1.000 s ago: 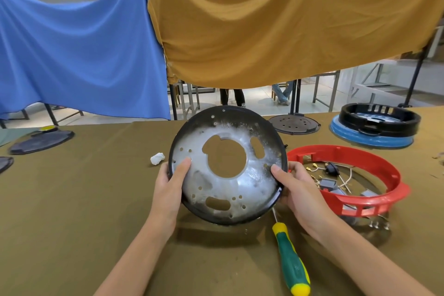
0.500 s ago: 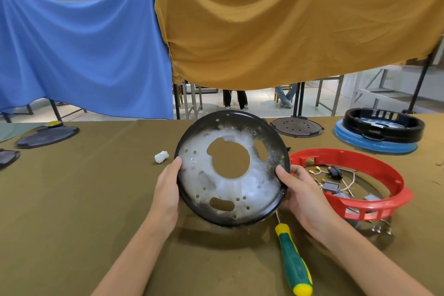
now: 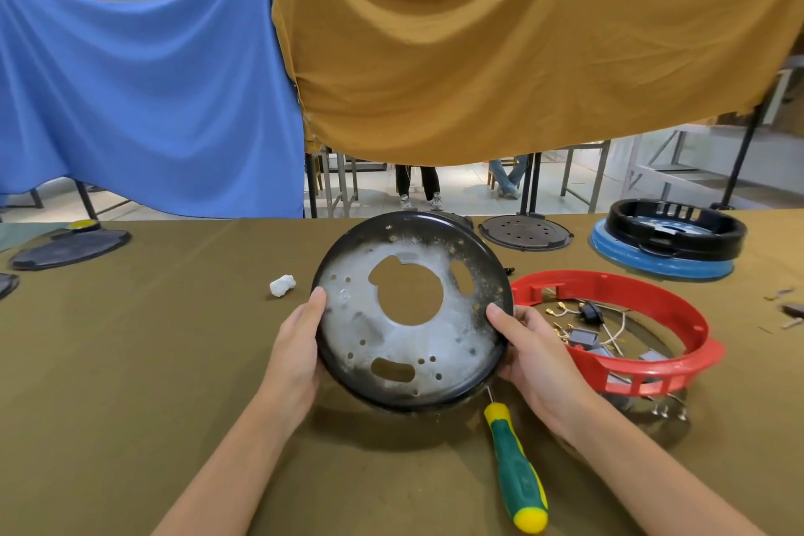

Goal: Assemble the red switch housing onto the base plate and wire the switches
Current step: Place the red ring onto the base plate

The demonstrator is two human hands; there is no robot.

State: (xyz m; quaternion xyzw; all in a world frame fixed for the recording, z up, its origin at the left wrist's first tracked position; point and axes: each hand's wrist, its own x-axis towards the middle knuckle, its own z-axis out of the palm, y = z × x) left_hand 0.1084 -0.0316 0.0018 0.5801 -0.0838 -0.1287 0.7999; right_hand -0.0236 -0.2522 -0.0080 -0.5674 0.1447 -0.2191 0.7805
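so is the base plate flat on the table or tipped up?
Tipped up: base plate held by left hand and right hand, face toward camera.

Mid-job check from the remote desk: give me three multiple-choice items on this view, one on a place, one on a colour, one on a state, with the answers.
1. Where does the screwdriver lie?
A. inside the red housing
B. on the table, below the base plate
C. on the blue ring

2. What colour is the screwdriver's butt end?
A. yellow
B. red
C. white

3. How is the base plate held?
A. flat on the table, untouched
B. by one hand only
C. tilted up, gripped at both edges

Answers:
1 B, its handle rests on the cloth under the plate's lower rim.
2 A, the cap is yellow past the green grip.
3 C, the left hand and right hand each grip an edge; the red housing sits apart.
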